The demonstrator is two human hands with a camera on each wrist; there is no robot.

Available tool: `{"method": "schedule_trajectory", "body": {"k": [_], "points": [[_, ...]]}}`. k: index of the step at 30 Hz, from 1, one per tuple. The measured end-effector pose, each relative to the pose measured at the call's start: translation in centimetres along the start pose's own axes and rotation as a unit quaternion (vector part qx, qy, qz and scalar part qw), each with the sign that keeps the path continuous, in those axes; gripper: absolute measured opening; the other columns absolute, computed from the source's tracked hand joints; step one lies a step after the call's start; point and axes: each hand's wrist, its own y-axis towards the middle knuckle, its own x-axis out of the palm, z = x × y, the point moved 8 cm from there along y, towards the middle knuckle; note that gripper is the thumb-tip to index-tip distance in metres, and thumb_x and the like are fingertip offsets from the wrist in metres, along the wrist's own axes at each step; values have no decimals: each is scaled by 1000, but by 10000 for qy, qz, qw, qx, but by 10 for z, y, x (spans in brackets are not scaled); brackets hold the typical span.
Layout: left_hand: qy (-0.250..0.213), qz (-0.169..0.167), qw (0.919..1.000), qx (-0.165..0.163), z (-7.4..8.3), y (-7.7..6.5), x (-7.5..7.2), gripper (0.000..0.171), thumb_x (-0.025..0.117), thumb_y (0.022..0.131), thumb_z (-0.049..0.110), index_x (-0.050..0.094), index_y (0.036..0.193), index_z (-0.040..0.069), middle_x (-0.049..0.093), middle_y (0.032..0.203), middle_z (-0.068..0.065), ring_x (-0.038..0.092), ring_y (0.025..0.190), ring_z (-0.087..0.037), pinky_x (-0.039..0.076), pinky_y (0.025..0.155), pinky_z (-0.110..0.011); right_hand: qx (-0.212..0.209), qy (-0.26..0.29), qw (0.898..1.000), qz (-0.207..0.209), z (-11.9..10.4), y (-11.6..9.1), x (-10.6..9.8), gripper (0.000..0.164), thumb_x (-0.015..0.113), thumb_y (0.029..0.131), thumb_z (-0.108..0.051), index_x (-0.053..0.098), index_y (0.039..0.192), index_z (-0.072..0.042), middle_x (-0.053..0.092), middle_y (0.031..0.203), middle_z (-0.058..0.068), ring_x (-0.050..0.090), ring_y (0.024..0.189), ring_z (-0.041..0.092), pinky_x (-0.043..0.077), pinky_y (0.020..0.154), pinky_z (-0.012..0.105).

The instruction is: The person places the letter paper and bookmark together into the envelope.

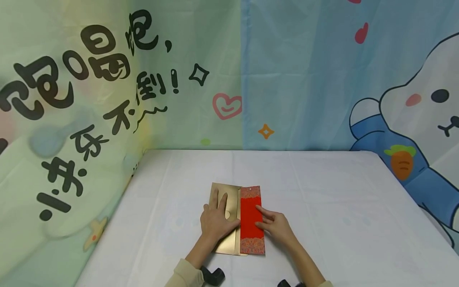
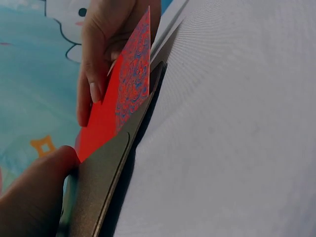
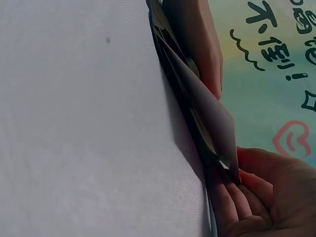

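A paper folder lies open on the table, with a gold panel [image 1: 232,199] on the left and a raised red flap [image 1: 251,217] with patterned ends on the right. My left hand [image 1: 216,221] rests on the gold panel, its fingers spread and straight, thumb beside the flap's inner edge. At the flap's outer edge, my right hand [image 1: 276,226] pinches the paper between thumb and fingers. In the right wrist view, that hand [image 3: 266,197] has its thumb on one side of the flap [image 3: 212,118] and fingers below. The flap tilts up from the gold part in the left wrist view.
White cloth covers the table [image 1: 322,191]. Two black objects [image 1: 214,276] sit by the forearms at the near edge, partly cut off. Behind and to the left hang printed cloth backdrops [image 1: 294,79] with lettering and a cartoon animal.
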Motion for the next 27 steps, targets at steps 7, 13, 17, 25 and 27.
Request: {"method": "schedule_trajectory", "body": {"k": [7, 13, 17, 25, 27], "points": [[27, 5, 10000, 2, 0, 0, 1, 90, 57, 64, 62, 37, 142, 25, 20, 152, -4, 49, 80, -30, 37, 52, -30, 169, -231, 9993, 231, 0, 0, -2, 50, 71, 78, -8, 58, 126, -8, 58, 119, 21, 58, 107, 24, 46, 86, 36], [22, 32, 10000, -14, 0, 0, 0, 89, 57, 64, 61, 38, 142, 25, 20, 152, -3, 49, 79, -30, 37, 52, -30, 160, -501, 9983, 257, -3, -1, 0, 49, 70, 78, -8, 58, 126, -7, 53, 125, 22, 48, 118, 33, 39, 93, 46], [-14, 22, 10000, -6, 1, -1, -1, 89, 57, 64, 61, 38, 142, 24, 21, 151, -4, 48, 78, -30, 36, 51, -30, 135, -500, 9982, 300, -3, 0, 0, 50, 70, 77, -6, 58, 125, -6, 54, 125, 21, 45, 120, 36, 35, 96, 48], [-10, 7, 10000, 15, 1, -1, -2, 88, 57, 65, 62, 38, 142, 24, 21, 151, -4, 49, 79, -31, 37, 51, -30, 152, -841, 9955, 414, -6, -1, 3, 49, 70, 77, -8, 58, 124, -6, 55, 122, 23, 48, 117, 38, 37, 94, 49], [-31, 22, 10000, 17, 1, -1, -2, 89, 57, 64, 62, 38, 142, 24, 22, 151, -4, 49, 79, -31, 37, 51, -30, 189, -940, 9944, 440, -6, -1, 4, 50, 71, 76, -9, 58, 124, -6, 55, 122, 23, 48, 116, 38, 39, 92, 48]]}}
